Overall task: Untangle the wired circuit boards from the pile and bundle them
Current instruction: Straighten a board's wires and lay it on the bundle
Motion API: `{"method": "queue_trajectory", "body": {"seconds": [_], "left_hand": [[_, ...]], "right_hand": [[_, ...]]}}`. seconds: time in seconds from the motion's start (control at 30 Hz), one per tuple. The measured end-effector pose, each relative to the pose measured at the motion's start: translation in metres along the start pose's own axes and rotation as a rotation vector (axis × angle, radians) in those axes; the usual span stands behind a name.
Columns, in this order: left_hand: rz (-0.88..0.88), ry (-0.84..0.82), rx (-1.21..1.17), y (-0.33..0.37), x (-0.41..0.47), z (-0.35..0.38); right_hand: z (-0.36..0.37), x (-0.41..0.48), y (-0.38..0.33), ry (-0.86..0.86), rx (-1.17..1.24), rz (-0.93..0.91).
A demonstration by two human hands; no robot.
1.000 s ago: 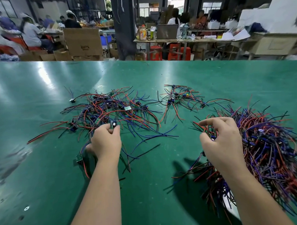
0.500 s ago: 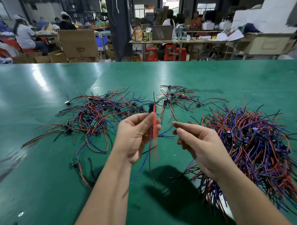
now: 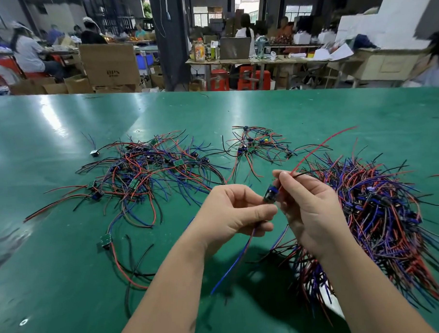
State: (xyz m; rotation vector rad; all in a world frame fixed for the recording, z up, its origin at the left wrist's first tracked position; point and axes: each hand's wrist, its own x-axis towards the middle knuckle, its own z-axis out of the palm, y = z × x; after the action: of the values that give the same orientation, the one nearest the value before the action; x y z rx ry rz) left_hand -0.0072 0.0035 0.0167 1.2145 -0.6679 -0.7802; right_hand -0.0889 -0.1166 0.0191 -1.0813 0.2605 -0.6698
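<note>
Both hands have come together above the table [image 3: 67, 286]: my left hand [image 3: 230, 211] grips the circuit board [image 3: 271, 194] by its blue leads [image 3: 230, 264], and my right hand [image 3: 313, 212] now pinches the red and black wires [image 3: 323, 144]. Held apart like this, I judge, the leads pull straight, ready for the bundle [image 3: 381, 209] on the right, away from the loose pile [image 3: 148, 169].

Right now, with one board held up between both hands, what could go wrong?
1. The right hand pinches the red and black wires while the left hand holds the wired board; a hard pull may strain where the wires join it.
2. The hanging blue wire could snag on the dense pile beside it.
</note>
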Motion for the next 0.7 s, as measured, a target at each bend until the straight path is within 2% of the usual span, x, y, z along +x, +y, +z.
{"method": "queue_trajectory", "body": {"seconds": [0.1,0.23,0.4,0.57,0.7], "left_hand": [[-0.030,0.024,0.074,-0.001,0.001,-0.007],[-0.025,0.091,0.118,-0.007,0.005,-0.005],[-0.046,0.130,0.145,-0.012,0.008,-0.001],[-0.128,0.095,0.073,-0.010,0.006,-0.001],[-0.181,0.002,0.091,-0.008,0.004,-0.001]], "right_hand": [[-0.004,0.003,0.002,0.036,-0.087,0.036],[-0.005,0.004,0.008,0.000,-0.205,0.086],[-0.013,0.007,0.013,0.097,-0.424,0.143],[-0.015,0.009,0.012,0.064,-0.416,0.192],[-0.015,0.012,0.004,0.124,-0.246,0.220]]}}
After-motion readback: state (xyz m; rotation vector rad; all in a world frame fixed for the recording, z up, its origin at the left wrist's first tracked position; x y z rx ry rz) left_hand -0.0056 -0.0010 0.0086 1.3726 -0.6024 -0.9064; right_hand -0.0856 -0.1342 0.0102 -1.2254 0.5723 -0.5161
